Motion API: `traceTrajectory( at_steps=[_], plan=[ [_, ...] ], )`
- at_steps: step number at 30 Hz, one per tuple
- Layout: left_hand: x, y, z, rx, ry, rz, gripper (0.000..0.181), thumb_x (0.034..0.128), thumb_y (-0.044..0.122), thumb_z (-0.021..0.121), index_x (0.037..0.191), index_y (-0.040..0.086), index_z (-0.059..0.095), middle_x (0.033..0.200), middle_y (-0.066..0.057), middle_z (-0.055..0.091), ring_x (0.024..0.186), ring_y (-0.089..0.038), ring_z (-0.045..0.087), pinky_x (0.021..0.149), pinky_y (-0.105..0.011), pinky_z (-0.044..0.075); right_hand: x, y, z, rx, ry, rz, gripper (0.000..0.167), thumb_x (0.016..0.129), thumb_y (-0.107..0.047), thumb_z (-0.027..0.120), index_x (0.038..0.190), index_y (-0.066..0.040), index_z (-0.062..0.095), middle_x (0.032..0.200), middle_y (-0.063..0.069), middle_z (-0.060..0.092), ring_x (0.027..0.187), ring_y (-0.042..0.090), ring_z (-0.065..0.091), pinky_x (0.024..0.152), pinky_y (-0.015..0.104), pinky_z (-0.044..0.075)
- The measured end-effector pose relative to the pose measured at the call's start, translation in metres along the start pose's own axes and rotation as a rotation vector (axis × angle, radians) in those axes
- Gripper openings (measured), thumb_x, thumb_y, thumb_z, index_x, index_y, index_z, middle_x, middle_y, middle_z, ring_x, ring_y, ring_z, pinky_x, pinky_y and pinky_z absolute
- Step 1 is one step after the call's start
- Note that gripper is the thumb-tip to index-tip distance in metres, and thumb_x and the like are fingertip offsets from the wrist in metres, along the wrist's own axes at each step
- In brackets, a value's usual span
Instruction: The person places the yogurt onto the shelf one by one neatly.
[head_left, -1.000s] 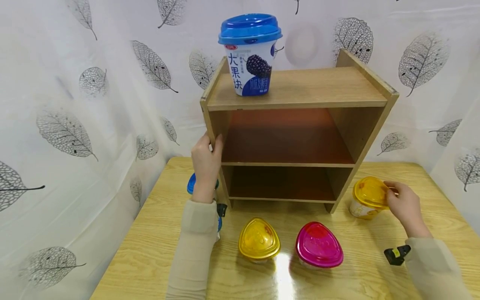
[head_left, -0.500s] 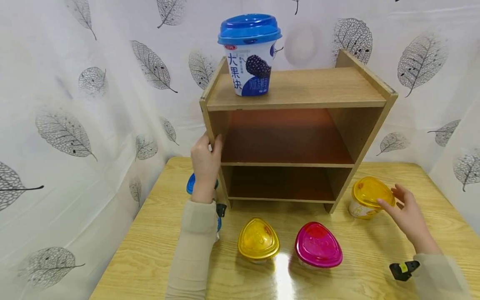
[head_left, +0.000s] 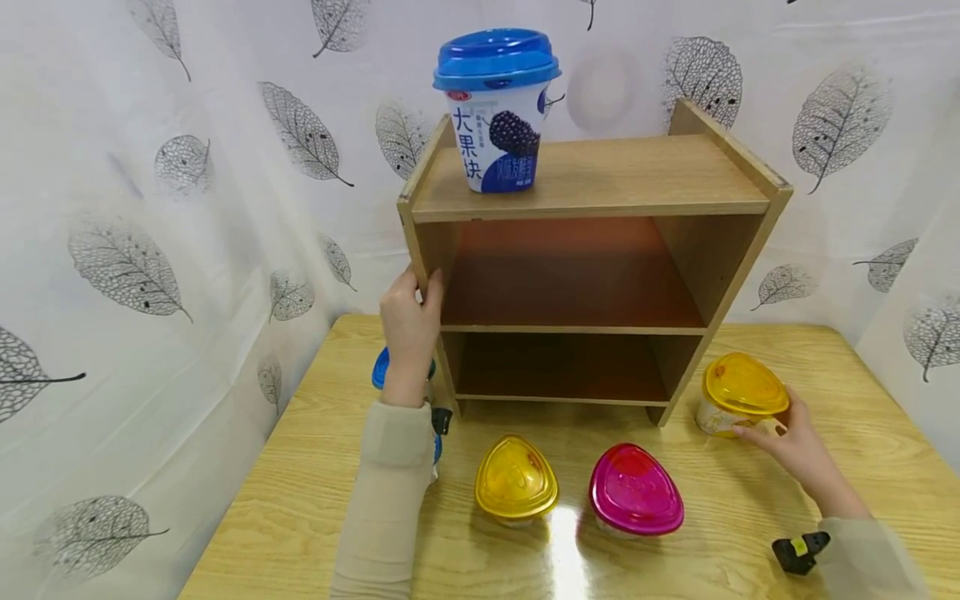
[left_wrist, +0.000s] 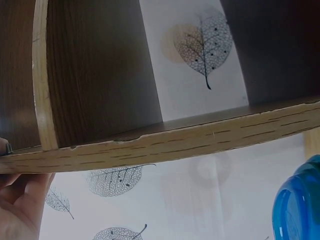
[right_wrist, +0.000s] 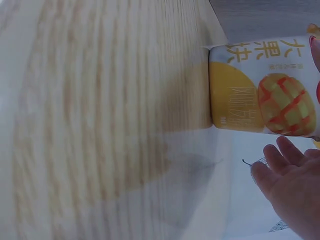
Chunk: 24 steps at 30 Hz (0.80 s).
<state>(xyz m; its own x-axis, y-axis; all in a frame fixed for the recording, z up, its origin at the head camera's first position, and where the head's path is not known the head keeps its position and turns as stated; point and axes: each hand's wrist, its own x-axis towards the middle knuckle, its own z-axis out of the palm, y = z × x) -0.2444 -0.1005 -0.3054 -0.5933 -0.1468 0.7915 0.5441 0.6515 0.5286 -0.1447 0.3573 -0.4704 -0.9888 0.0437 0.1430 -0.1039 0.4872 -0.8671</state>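
Two hands work apart: the left hand (head_left: 407,329) grips the left side panel of the shelf (head_left: 637,179), perhaps to steady it; the right hand (head_left: 798,450) spreads loosely around the mango cup (head_left: 742,387), standing just right of the shelf's foot. That parted grasp seems suited to the cup's width; whether the thumb presses it, I cannot tell. On the shelf's top board, toward its left end, stands a blackberry cup (head_left: 498,121), label forward. Before the shelf sit a yellow-lidded cup (head_left: 517,479) and a magenta-lidded cup (head_left: 637,492), their sides mostly hidden under the lids. Left of the shelf, the left arm masks some blue pieces (head_left: 380,367). The right wrist view cuts off the mango cup's top.
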Motion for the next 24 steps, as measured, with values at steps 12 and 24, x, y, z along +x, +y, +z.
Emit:
traceTrajectory(
  at_steps=[12, 24],
  plan=[
    [-0.001, -0.001, -0.001, 0.000, 0.003, -0.001, 0.021, 0.0860, 0.013, 0.055, 0.091, -0.007, 0.062, 0.085, -0.019, 0.063, 0.082, -0.031, 0.061, 0.071, -0.038, 0.048, 0.005, 0.012, 0.003, 0.072, -0.024, 0.007, 0.057, 0.086, -0.013, 0.058, 0.134, -0.023, 0.027, 0.114, -0.021, 0.034, 0.103, -0.009, 0.033, 0.090, 0.019, 0.034],
    [0.001, 0.000, -0.001, 0.004, -0.006, -0.004, 0.022, 0.0867, 0.014, 0.054, 0.089, -0.007, 0.061, 0.084, -0.019, 0.063, 0.080, -0.030, 0.061, 0.068, -0.037, 0.048, 0.013, 0.026, 0.006, 0.225, -0.048, -0.073, 0.055, 0.082, 0.005, 0.057, 0.123, -0.027, 0.038, 0.110, -0.019, 0.044, 0.098, -0.011, 0.039, 0.074, 0.007, 0.034]
  ],
)
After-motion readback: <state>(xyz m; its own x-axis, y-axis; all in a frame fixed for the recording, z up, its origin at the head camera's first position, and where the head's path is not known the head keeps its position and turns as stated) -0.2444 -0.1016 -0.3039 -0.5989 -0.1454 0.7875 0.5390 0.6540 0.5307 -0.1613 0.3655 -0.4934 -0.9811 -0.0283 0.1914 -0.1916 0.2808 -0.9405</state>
